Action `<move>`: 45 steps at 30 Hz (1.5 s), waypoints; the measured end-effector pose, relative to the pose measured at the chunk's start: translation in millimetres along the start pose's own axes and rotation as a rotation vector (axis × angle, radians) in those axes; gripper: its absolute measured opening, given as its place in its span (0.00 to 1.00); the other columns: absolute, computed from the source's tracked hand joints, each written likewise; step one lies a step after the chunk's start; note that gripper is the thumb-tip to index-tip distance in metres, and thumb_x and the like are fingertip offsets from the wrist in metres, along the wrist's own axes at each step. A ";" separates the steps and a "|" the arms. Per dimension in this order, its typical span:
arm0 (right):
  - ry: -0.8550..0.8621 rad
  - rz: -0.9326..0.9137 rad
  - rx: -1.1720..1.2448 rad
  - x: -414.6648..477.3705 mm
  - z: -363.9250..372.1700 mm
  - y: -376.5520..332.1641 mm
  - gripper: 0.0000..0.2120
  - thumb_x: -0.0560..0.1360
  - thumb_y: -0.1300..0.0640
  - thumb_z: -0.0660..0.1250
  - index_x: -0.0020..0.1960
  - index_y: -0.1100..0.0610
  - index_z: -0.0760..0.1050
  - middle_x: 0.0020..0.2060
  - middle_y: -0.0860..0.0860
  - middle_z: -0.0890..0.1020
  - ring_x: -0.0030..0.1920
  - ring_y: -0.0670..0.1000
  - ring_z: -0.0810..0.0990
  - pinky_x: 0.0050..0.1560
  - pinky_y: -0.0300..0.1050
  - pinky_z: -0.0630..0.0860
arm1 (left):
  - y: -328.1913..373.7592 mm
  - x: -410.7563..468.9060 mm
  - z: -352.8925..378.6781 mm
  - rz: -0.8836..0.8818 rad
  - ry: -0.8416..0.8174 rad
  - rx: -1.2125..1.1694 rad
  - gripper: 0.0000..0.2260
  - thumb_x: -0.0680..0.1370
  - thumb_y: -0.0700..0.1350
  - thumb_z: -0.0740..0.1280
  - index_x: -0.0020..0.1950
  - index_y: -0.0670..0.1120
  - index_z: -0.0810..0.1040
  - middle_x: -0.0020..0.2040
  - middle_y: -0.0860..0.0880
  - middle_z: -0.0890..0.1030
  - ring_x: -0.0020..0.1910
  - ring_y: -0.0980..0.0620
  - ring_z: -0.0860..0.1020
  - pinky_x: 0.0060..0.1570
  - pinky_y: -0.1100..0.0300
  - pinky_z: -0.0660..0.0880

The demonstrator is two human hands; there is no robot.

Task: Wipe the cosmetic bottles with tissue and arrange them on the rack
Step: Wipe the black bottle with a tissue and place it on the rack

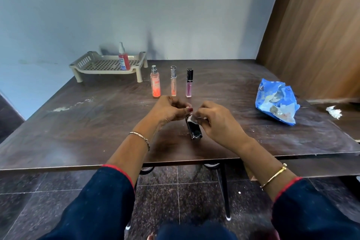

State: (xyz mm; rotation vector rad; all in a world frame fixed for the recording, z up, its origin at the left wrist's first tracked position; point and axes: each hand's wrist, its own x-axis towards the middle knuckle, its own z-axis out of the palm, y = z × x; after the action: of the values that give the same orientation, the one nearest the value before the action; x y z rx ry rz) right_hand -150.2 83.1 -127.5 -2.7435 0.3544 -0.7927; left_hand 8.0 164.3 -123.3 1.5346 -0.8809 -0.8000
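The dark table (97, 122) carries everything. At its far left corner stands the beige rack (91, 64), already holding one red spray bottle (123, 58) upright; judging by that, one piece is done. Right of the rack and nearer the person, three bottles wait in a row: an orange spray (155, 84), a clear tube (173, 84) and a purple gloss (189, 84). Well right of the rack lies a blue tissue packet (276, 101). In front of the row, the left hand (169, 110) is closed on the top of a black bottle (193, 130), while the right hand (216, 121) pinches a tissue (191, 118) against it, seemingly mid-wipe.
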 end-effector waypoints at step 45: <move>-0.159 0.162 0.073 -9.7 -2.0 1.5 0.09 0.72 0.66 0.68 0.47 0.55 0.82 0.44 0.50 0.82 0.44 0.49 0.79 0.47 0.42 0.76 | -22.9 -33.9 8.9 0.175 -0.006 0.788 0.51 0.61 0.57 0.77 0.73 0.53 0.46 0.58 0.61 0.69 0.64 0.54 0.66 0.58 0.56 0.50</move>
State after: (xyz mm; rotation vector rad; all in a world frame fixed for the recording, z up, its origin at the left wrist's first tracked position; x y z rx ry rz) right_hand -159.5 84.2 -131.0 -2.6474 0.4968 -0.5324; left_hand -13.9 191.4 -146.5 2.0826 -1.4139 -0.3269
